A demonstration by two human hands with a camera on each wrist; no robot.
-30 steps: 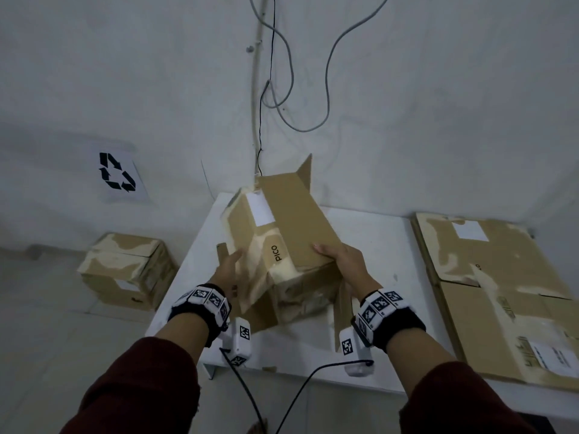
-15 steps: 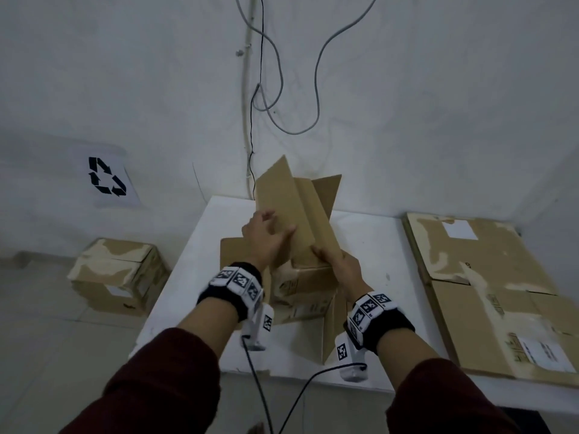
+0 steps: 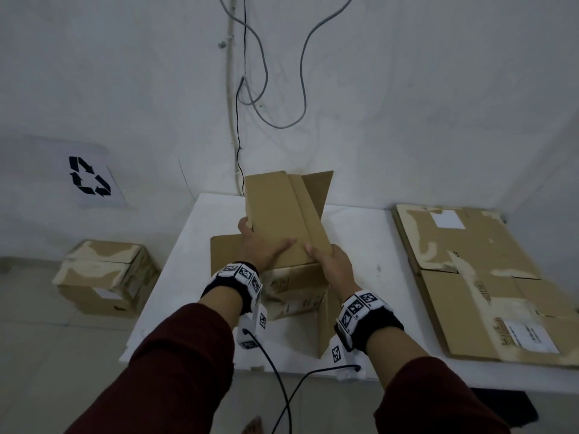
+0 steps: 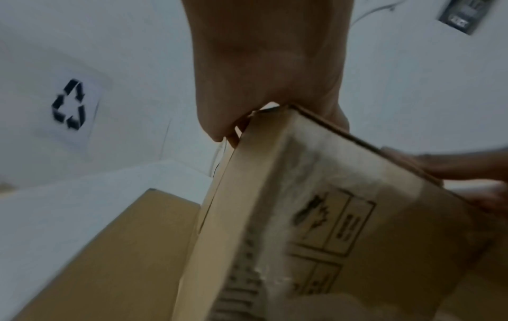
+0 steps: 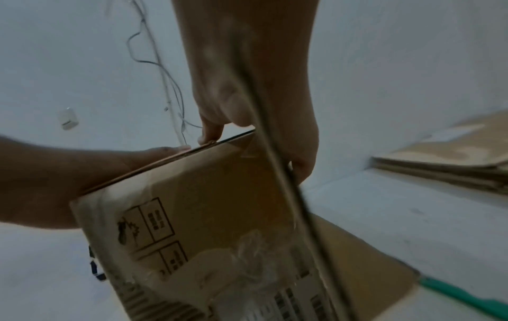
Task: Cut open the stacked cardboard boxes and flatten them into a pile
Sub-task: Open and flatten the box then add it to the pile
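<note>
A brown cardboard box (image 3: 282, 208) with its flaps loose stands partly collapsed in the middle of the white table (image 3: 369, 245). One plain panel tilts up toward the wall. My left hand (image 3: 263, 245) holds that panel's left edge, thumb lying across the top; in the left wrist view the fingers (image 4: 233, 134) curl round the box (image 4: 316, 217). My right hand (image 3: 332, 264) grips the near right corner. In the right wrist view its fingers (image 5: 211, 134) hook over the top edge of the box (image 5: 206, 206), which shows tape and handling symbols.
A pile of flattened cardboard (image 3: 470, 270) lies on the table's right side. A taped box (image 3: 103, 277) sits on the floor at the left, below a recycling sign (image 3: 89, 175). Cables (image 3: 250, 89) hang down the wall. Something green (image 5: 467, 297) lies on the table near the box.
The box has been turned so that a plain panel faces up instead of the taped face. My left hand moved from the box's lower left side up onto that panel. The right hand kept its hold.
</note>
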